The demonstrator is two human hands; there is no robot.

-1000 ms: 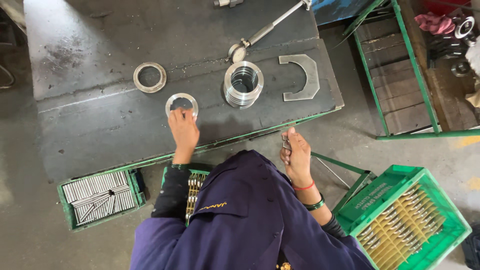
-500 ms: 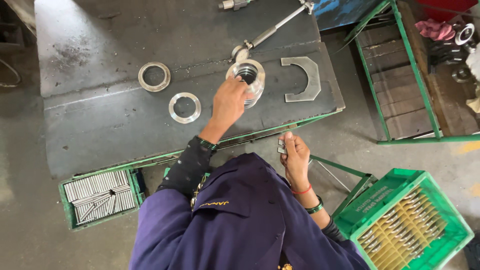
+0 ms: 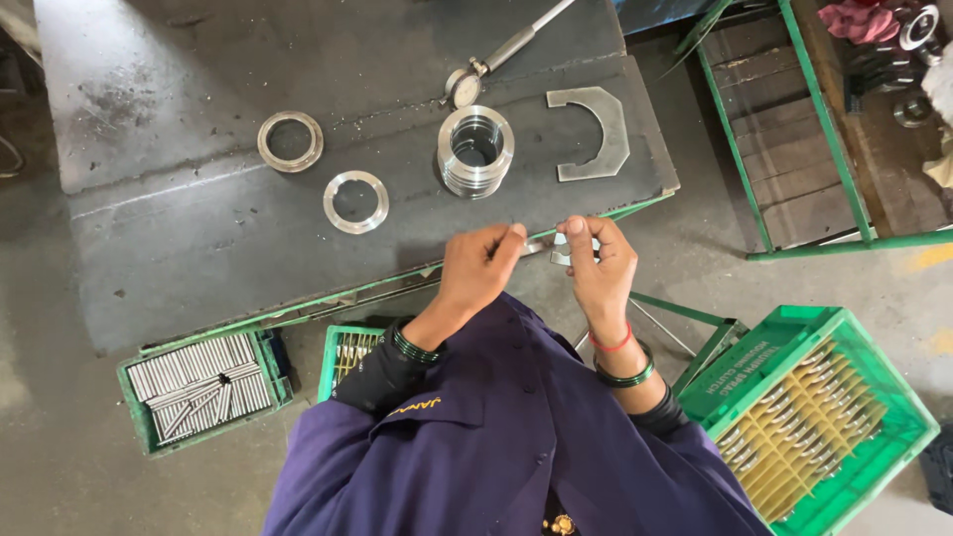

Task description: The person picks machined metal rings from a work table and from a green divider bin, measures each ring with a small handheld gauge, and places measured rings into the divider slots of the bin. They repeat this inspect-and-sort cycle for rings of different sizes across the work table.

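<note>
I see my left hand (image 3: 481, 263) and right hand (image 3: 596, 260) meet at the counter's (image 3: 199, 248) near edge, each grip pinching a small metal piece (image 3: 561, 246) held between them for close inspection, below the stacked steel rings (image 3: 476, 151).

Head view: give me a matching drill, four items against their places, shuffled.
Things:
1. stacked ring cylinder
2. C-shaped plate
3. crate of metal rods
4. small metal pieces

Places:
A. on the floor, below the table's near-left edge
B. pinched between the left hand and right hand
C. table top, at the far right end
D. table top, just below the dial gauge

Pairs: 1-D, 2-C, 3-A, 4-B
</note>
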